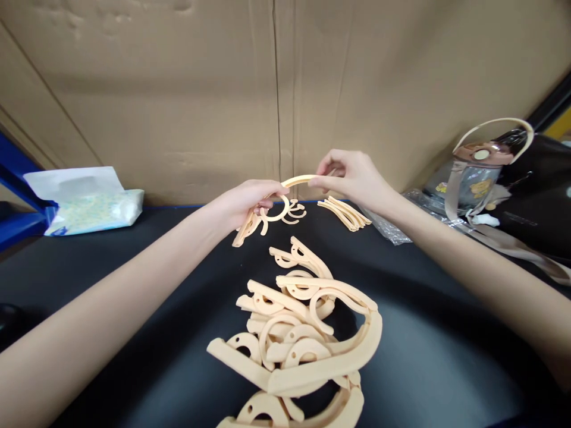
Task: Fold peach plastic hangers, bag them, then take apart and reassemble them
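My left hand (250, 205) is closed on a cream plastic folding hanger (285, 208), whose ring-shaped hook shows beside the fingers. A curved arm of this hanger arches to the right, and my right hand (345, 175) pinches its far end. How the parts join inside my left hand is hidden. Below the hands lies a heap of similar folding hangers (307, 362), overlapping on the black table. Small curved hook pieces (294, 213) rest just behind the left hand. Under the right hand sits a bunch of slim curved arm pieces (345, 213).
A packet with white paper on top (89, 202) stands at the back left of the black table (178, 345). To the right are crumpled clear plastic (392, 223), a bottle with a carry handle (473, 172) and its strap. Cardboard (200, 89) forms the back wall.
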The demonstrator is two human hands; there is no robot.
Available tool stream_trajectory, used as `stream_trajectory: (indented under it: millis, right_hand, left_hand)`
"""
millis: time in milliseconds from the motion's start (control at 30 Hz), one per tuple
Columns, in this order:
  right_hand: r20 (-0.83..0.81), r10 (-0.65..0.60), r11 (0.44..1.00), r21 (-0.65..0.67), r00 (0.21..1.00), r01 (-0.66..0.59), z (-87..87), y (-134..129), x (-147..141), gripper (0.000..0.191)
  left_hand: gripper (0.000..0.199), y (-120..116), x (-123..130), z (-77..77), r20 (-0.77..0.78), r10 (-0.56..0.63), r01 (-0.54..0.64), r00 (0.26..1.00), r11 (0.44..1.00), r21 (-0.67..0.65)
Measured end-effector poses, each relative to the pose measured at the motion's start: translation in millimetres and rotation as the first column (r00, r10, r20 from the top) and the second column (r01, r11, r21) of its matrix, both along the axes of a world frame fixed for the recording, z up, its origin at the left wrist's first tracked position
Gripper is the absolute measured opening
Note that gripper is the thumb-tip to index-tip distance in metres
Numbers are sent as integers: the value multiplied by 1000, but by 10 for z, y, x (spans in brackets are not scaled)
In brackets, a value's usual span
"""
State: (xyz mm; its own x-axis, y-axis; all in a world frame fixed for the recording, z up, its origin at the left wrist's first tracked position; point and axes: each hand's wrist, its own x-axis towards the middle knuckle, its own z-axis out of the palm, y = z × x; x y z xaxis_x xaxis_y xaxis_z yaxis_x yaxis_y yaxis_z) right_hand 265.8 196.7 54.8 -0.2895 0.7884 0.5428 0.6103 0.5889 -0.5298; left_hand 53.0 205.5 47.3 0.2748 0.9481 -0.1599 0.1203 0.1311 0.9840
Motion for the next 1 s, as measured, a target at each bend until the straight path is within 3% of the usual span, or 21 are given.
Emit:
stream_trajectory:
  millis: [67,133,200,300,467,567,667,767,933,1000]
  right_hand:
    - [315,-83,991,127,945,45,-3,-112,-71,21]
    - [555,-196,966,253,809,60,-19,-218,-155,23]
    - [693,-227,952,306,684,6,-48,-288,-219,24]
    - [780,-190,949,302,597,-93,-111,-319,-252,26]
    - [784,-156,952,281,601,-120,-191,-237,-245,30]
    - [757,-128,979,200,640,-40,-182,-84,-178,28]
    - [717,-225,974,147,659,173,-171,142,12,29]
    - [675,-350,920,118,649,373,-223,343,241,40]
    - [665,-374,901,95,647,424,-403,462,375,42]
    - [659,-385,896,100,646,432,-458,458,345,44]
  left_hand:
    - [21,-16,-7,9,-75,-16,18,997,999,38]
    - [19,-58,2,28,-150,-35,47,988,996,78]
    - [20,-108,19,49,-215,-59,85,975,990,113]
    - [19,-164,42,84,-281,-93,138,955,980,144]
    - [11,-190,87,150,-479,-17,127,877,972,198]
    - [8,-199,111,148,-532,87,77,843,957,278]
    - [11,-230,100,131,-520,141,51,843,940,338]
    - [18,-267,62,138,-494,146,23,857,947,322]
    - [19,-239,39,147,-433,102,36,896,953,300]
    - [15,-206,55,146,-364,129,-16,922,954,298]
